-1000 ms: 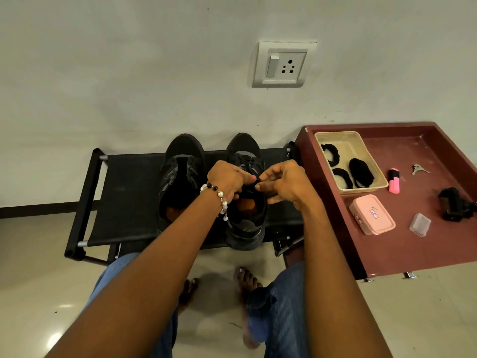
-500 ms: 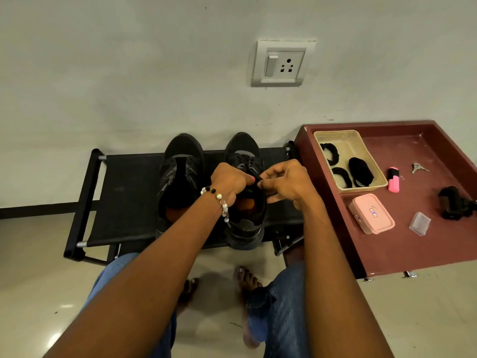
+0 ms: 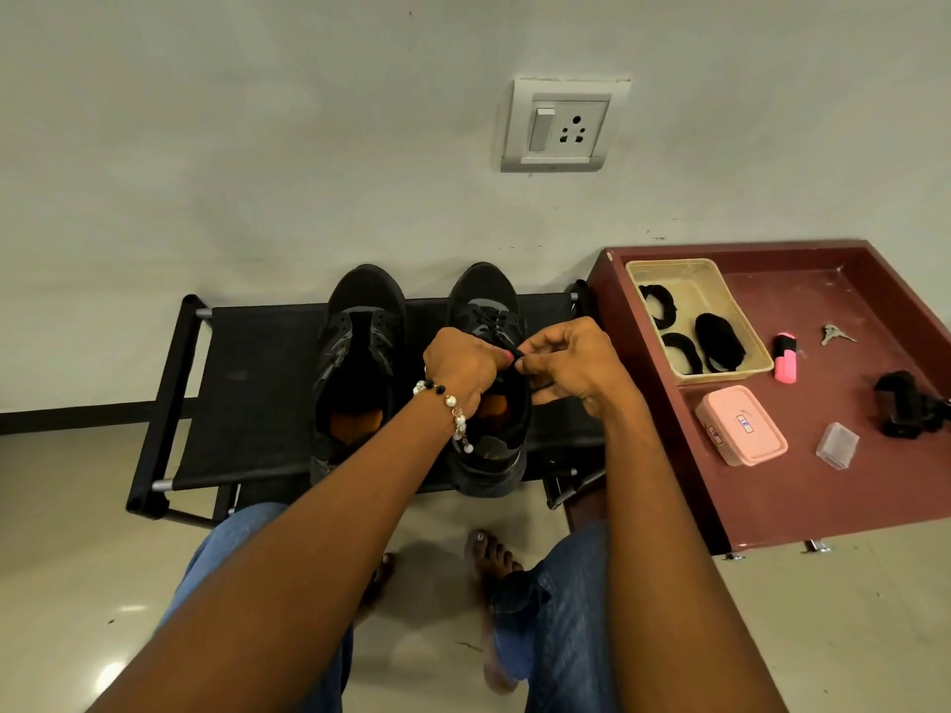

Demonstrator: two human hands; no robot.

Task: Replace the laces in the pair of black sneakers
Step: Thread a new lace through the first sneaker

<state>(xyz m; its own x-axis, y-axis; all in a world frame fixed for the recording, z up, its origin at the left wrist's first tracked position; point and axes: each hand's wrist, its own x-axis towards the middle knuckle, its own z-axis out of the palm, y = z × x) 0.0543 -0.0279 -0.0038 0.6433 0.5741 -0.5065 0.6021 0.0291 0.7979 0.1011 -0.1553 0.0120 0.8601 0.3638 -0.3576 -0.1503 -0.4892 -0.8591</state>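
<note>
Hands barely shifted in the last second: your left hand point(image 3: 463, 362) and right hand point(image 3: 571, 362) still pinch the black lace point(image 3: 518, 356) between them, just above the right sneaker point(image 3: 489, 311). Lacing continues; left sneaker point(image 3: 360, 342), beside your grip, looks unlaced.

wall point(image 3: 257, 146): plain, pale grey-white, lightly scuffed. a white switch and socket plate point(image 3: 563, 125) is fixed to it, upper centre. a dark skirting strip point(image 3: 77, 415) runs along the wall base at left. floor point(image 3: 77, 558): glossy beige tile, with a bright light reflection at lower left. a low black rack point(image 3: 247, 393) with a fabric shelf and metal bars stands against the wall. just beside it at right stands a dark red tabletop point(image 3: 823, 496) with a raised rim.
</note>
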